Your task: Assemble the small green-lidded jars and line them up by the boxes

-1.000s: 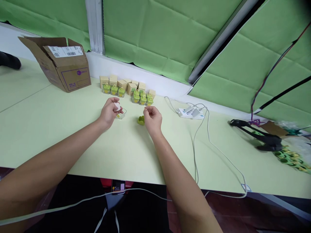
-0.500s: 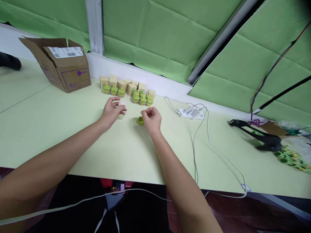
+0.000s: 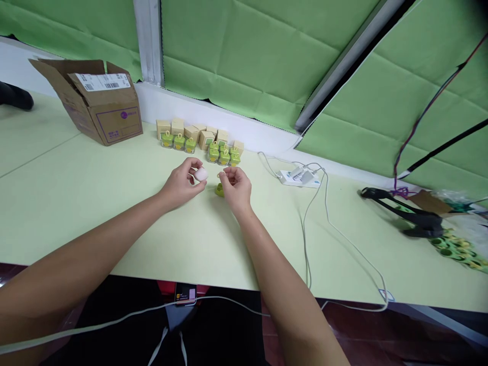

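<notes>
My left hand [image 3: 181,184] is shut around a white soft ball [image 3: 201,175], which shows at its fingertips. My right hand [image 3: 236,185] is close beside it, fingers pinched on a tiny yellow-green loop [image 3: 220,175]. Just below those fingertips, a green cup-shaped piece [image 3: 219,190] rests on the pale green table [image 3: 114,229]. The small clear cup does not show; I cannot tell whether my left hand hides it. Beyond my hands stand several finished green-topped clear jars [image 3: 179,142] and several tan cardboard cubes [image 3: 177,126].
An open cardboard box [image 3: 104,104] stands at the back left. A white power strip [image 3: 299,178] sits at the back right, with grey cables [image 3: 324,229] trailing across the table. A black tool [image 3: 415,216] and green patterned material [image 3: 453,251] lie at the far right.
My left hand has moved right, carrying the white ball closer to my right hand. The clear cup no longer shows on the table. My right hand has shifted slightly left.
</notes>
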The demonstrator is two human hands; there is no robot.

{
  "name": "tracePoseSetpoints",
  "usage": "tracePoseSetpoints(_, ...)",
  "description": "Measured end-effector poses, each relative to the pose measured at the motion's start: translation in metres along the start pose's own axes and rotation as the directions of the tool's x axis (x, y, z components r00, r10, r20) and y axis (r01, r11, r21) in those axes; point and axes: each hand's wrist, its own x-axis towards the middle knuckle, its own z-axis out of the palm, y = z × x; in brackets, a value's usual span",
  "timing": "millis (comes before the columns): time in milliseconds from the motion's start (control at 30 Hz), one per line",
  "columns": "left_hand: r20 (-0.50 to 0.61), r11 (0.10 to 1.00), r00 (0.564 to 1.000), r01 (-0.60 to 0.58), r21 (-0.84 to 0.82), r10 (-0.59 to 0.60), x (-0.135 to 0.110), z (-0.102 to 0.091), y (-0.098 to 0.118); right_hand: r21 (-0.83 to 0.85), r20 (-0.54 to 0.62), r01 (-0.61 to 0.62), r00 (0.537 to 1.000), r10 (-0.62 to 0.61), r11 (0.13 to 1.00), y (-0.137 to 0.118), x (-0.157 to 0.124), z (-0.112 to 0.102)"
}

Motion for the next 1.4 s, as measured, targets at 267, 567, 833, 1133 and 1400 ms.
tracePoseSetpoints(267, 0.034, 0.982, 0.996, -0.087, 0.170, 0.082, 0.000, -0.003, 0.000, -0.012, 0.018, 0.050, 0.999, -0.049, 0.999, 0.003, -0.002, 0.001)
tracePoseSetpoints(567, 0.104, 0.973, 0.992, -0.092, 0.213, 0.071, -0.001, -0.005, 0.002, -0.204, -0.056, -0.007, 0.998, -0.005, 0.979, 0.000, 0.008, -0.014)
tracePoseSetpoints(833, 0.300, 0.892, 0.948, -0.222, 0.395, 0.103, -0.003, -0.003, -0.004, -0.360, -0.037, -0.113, 0.994, 0.107, 0.926, 0.015, 0.016, -0.021)
tracePoseSetpoints(1133, 0.333, 0.849, 0.939, -0.244, 0.468, 0.086, -0.002, -0.004, -0.011, -0.288, 0.044, -0.182, 0.978, 0.202, 0.940, 0.027, 0.017, -0.017)
tracePoseSetpoints(1400, 0.353, 0.854, 0.927, -0.281, 0.437, 0.124, -0.004, -0.004, -0.006, -0.285, 0.135, -0.066, 0.985, 0.108, 0.956, 0.033, 0.015, -0.015)
